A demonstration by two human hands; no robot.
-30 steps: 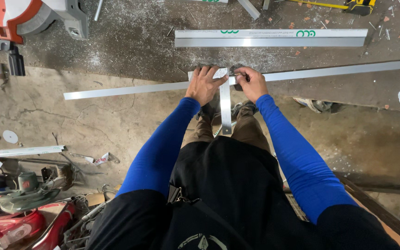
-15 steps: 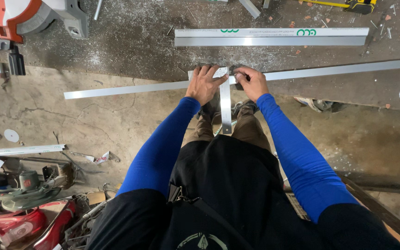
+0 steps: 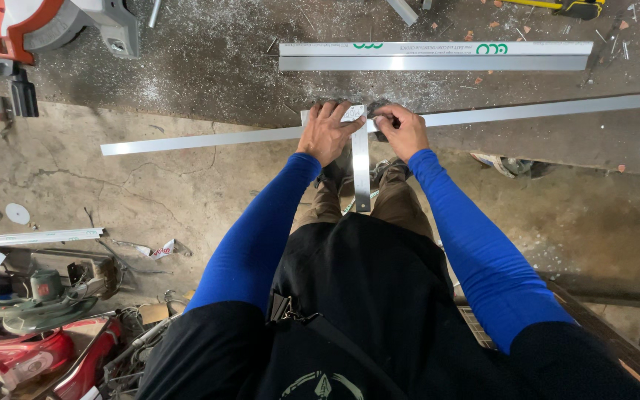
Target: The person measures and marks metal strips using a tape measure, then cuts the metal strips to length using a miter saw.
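A long thin aluminium strip [image 3: 201, 138] lies across the concrete floor in front of me. A metal try square [image 3: 361, 174] sits across it, its blade pointing back toward my knees. My left hand [image 3: 329, 132] presses flat with spread fingers on the head of the square and holds it against the strip. My right hand [image 3: 401, 130] is just right of the blade, its fingers pinched around a small dark pen-like thing whose tip touches the strip at the square's edge. Both forearms wear blue sleeves.
A wider aluminium box profile [image 3: 438, 56] lies parallel beyond the strip. A red and grey mitre saw [image 3: 31, 22] stands at the far left. An angle grinder [image 3: 38, 304], a red tool [image 3: 31, 355] and another strip [image 3: 31, 237] lie at my left, with metal shavings scattered around.
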